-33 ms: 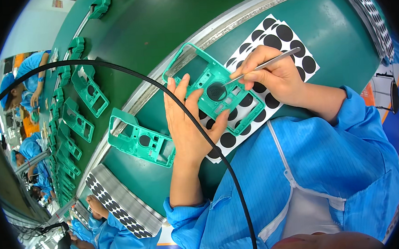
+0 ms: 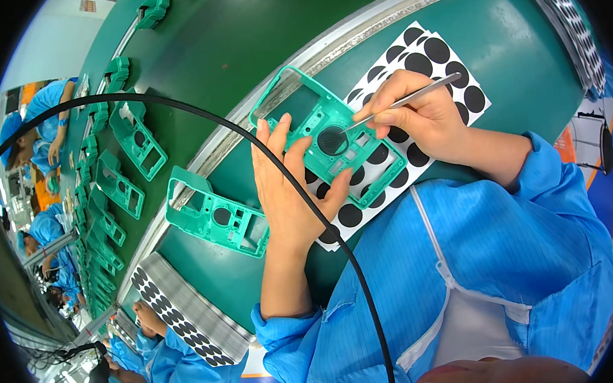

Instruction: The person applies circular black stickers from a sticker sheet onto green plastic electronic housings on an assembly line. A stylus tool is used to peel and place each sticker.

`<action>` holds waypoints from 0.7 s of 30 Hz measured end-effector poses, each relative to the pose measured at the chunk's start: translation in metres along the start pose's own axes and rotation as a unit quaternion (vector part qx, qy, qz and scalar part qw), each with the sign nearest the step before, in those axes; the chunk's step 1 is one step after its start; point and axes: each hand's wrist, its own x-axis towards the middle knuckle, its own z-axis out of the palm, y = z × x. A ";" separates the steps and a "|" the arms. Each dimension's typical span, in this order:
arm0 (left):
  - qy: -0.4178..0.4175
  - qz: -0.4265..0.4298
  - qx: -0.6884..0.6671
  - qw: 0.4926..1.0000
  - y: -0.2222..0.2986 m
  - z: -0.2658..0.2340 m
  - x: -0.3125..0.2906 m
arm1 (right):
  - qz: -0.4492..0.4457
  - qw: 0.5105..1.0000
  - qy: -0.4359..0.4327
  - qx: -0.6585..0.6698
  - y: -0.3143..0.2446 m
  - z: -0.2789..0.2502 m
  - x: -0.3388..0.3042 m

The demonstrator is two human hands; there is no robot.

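A green plastic housing point(image 2: 322, 124) with a large window and smaller cut-outs lies at a slant before me. A round dark mesh disc point(image 2: 332, 141) sits in its circular recess. My left hand point(image 2: 288, 185) grips the housing from the left, thumb along its near side and fingers over its edge. In my right hand point(image 2: 417, 111) are metal tweezers point(image 2: 423, 93), pinched like a pen; their tip touches or hovers at the recess's right rim. Partly under the housing lie white sheets of black round stickers point(image 2: 437, 50).
A second green housing point(image 2: 210, 218) rests left of my left hand. Beyond the metal rail point(image 2: 353, 31), several more housings point(image 2: 137, 140) line the green belt. A stack of sticker sheets point(image 2: 194, 304) stands lower left, beside a co-worker in blue. A black cable point(image 2: 357, 265) crosses the view.
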 end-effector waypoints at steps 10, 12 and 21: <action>0.009 0.007 0.020 1.000 0.001 -0.002 -0.001 | 0.020 1.000 -0.002 -0.004 -0.002 0.002 0.001; 0.005 0.009 0.032 0.999 0.001 -0.001 -0.002 | 0.026 1.000 -0.007 0.007 -0.002 0.002 0.000; -0.013 0.031 0.020 0.999 -0.003 -0.004 -0.002 | 0.029 0.999 -0.013 -0.010 -0.004 0.003 0.003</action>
